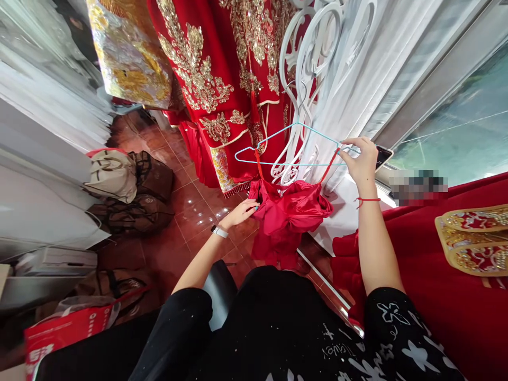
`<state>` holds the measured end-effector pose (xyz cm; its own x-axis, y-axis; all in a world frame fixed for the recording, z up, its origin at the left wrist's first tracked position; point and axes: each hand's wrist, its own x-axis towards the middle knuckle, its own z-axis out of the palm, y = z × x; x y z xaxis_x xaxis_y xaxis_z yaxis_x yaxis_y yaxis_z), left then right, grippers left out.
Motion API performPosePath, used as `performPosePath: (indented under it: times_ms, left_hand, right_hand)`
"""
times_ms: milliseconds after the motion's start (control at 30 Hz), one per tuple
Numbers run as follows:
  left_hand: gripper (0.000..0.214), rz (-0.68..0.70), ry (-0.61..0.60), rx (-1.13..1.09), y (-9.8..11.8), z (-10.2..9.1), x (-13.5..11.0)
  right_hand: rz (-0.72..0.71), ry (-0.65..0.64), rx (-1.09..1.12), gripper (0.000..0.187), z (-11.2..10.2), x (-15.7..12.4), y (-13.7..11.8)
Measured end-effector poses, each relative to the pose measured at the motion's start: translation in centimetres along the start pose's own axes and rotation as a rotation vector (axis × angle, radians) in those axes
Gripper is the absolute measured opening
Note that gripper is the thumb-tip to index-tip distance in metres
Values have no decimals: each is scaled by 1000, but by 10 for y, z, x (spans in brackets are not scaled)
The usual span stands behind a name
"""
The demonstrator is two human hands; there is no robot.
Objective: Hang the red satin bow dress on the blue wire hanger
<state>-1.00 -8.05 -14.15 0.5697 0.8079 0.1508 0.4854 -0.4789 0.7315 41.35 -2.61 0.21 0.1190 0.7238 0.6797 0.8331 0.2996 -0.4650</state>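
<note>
A red satin dress (305, 206) with thin shoulder straps hangs in front of me from a light blue wire hanger (317, 132). Each strap loops over one end of the hanger. My right hand (363, 156) pinches the hanger's right end, where the right strap (331, 164) sits. At the left side of the bodice, my left hand (244, 211) has its fingers closed on the fabric edge; the thumb is partly hidden. The metal hook (297, 95) overlaps a white scrolled metal frame (317, 47) behind it.
Red garments with gold embroidery (206, 74) hang behind the dress. More red cloth (413, 233) lies at the right below a window (456, 106). Brown bags (153, 174) and a red paper bag (71, 330) stand on the left. A phone (383, 157) is behind my right hand.
</note>
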Motion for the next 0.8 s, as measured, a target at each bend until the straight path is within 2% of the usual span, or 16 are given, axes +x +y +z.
performPosePath:
  times_ms: [100, 200, 233, 267, 300, 400, 467, 500, 600, 667, 700, 800]
  left_hand:
    - [38, -81, -36, -16, 1, -7, -4]
    - [35, -97, -4, -44, 6, -20, -8]
    - [34, -103, 9, -72, 9, -24, -9]
    - [31, -108, 24, -108, 11, -28, -9]
    - [28, -111, 41, -148, 14, -32, -9]
    - [23, -92, 114, -226, 21, -42, -3]
    - [22, -63, 178, -232, 25, -45, 6]
    - [22, -50, 229, -233, 25, -46, 10]
    - [34, -54, 491, -256, 25, -46, 23]
    - [47, -119, 656, -279, 21, -47, 29]
    - [49, -168, 692, -302, 18, -49, 31]
    - [45, -287, 695, -395, 10, -57, 36]
  right_hand:
    - [38, 155, -18, 21, 7, -12, -11]
    - [98, 394, -36, 29, 21, -45, -34]
    - [125, 427, -13, 28, 29, -59, -43]
    - [149, 396, 45, 25, 38, -73, -52]
    - [164, 311, 145, 23, 50, -85, -61]
    - [287, -127, 544, 21, 94, -107, -86]
    - [476, -359, 782, 34, 124, -105, -100]
    - [542, -419, 881, 42, 138, -100, -107]
    - [546, -412, 1102, 56, 168, -80, -125]
    - [530, -393, 1198, 52, 179, -70, -134]
    - [549, -398, 1229, 48, 182, -67, -138]
    - [621, -417, 1253, 45, 186, -65, -142]
